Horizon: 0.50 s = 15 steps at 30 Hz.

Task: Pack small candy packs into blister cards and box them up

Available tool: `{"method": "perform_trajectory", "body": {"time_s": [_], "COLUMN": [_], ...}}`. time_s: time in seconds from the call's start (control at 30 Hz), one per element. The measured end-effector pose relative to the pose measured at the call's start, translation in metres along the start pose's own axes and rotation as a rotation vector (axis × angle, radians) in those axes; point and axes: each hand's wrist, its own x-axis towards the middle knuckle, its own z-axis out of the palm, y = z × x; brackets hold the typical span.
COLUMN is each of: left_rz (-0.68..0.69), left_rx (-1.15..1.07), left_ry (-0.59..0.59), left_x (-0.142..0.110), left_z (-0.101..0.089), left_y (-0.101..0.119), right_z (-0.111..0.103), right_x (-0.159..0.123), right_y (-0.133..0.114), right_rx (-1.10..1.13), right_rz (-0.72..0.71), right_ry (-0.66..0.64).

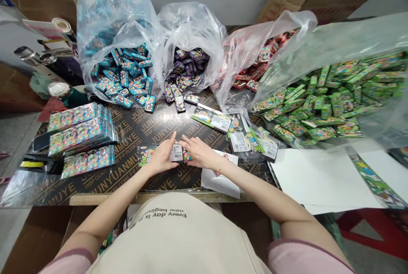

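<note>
On the dark plywood tabletop lies a row of small printed boxes (177,153), with a white barcode panel showing in its middle. My left hand (162,156) grips its left part, thumb on the near side and fingers on the far side. The right end is held by my right hand (199,152), whose fingertips bend over a red box (186,156). Both hands partly hide the row. Under my right wrist is a white sheet (223,182). Beyond the hands lie green-and-black flat packs (211,118) with barcode labels.
Clear bags spill blue boxes (124,76), purple boxes (189,68), red boxes (255,68) and green boxes (321,100) along the back. Wrapped packs (84,131) are stacked at left, near a green bottle (72,96). A white board (306,180) lies at right.
</note>
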Motion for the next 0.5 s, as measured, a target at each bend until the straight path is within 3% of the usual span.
{"method": "perform_trajectory", "body": {"time_s": [0.2, 0.37, 0.43, 0.5], "left_rz": [0.063, -0.063, -0.064, -0.047], "left_rx": [0.019, 0.026, 0.035, 0.061], "left_ry": [-0.002, 0.158, 0.146, 0.109], "left_x": [-0.004, -0.002, 0.001, 0.003], "left_z": [0.001, 0.006, 0.008, 0.009], "left_y": [-0.005, -0.015, -0.014, -0.011], "right_z": [0.005, 0.022, 0.024, 0.018], "right_x": [0.006, -0.004, -0.008, -0.018], "right_y": [0.002, -0.012, -0.015, -0.001], "right_rx": [0.064, 0.213, 0.256, 0.213], "right_rz": [-0.055, 0.121, 0.127, 0.219], "right_ry": [0.065, 0.342, 0.390, 0.472]}}
